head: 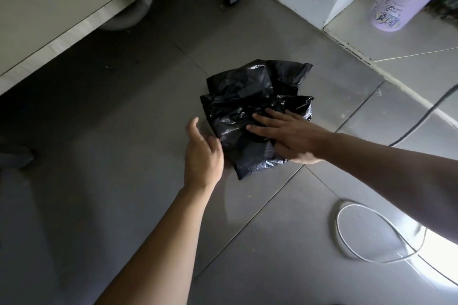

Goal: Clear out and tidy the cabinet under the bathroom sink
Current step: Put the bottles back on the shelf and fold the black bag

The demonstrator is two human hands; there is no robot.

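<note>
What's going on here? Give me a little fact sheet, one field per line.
Setting: grey tiled floor beside a pale cabinet
Main item: crumpled black plastic bag lying on the floor
Right hand: flat on the bag, fingers straight, pressing it
Left hand: open, at the bag's left edge
Nearby: white cable looped on the floor; lilac bottle at upper right

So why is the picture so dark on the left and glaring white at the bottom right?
Head view: light comes in low from the right, blowing out a white patch on the floor by the cable; the space under the cabinet lies in deep shadow; the black bag shows small glints; straight edges bow from the wide lens.
</note>
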